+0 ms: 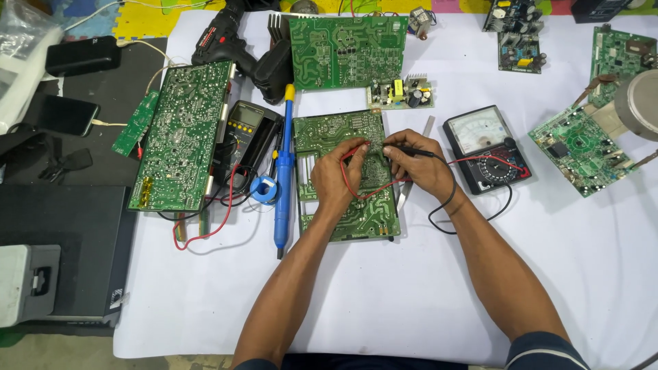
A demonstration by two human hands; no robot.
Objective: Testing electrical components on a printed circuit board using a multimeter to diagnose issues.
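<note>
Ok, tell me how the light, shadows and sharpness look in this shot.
Head view: even, soft light; only faint shadows under the left hand and right hand on the green circuit board; white table cover bright but not blown out; centre sharp, edges slightly bent.

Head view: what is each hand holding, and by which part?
The left hand pinches a red probe near its tip end; the right hand grips a black probe along its shaft. Both tips meet the green circuit board.

A matt green circuit board [346, 175] with dull solder points is seen on smooth white sheeting [411, 288]. The meter [486, 149] is cased in glossy black plastic, the soldering iron [282, 199] in smooth blue plastic.
</note>
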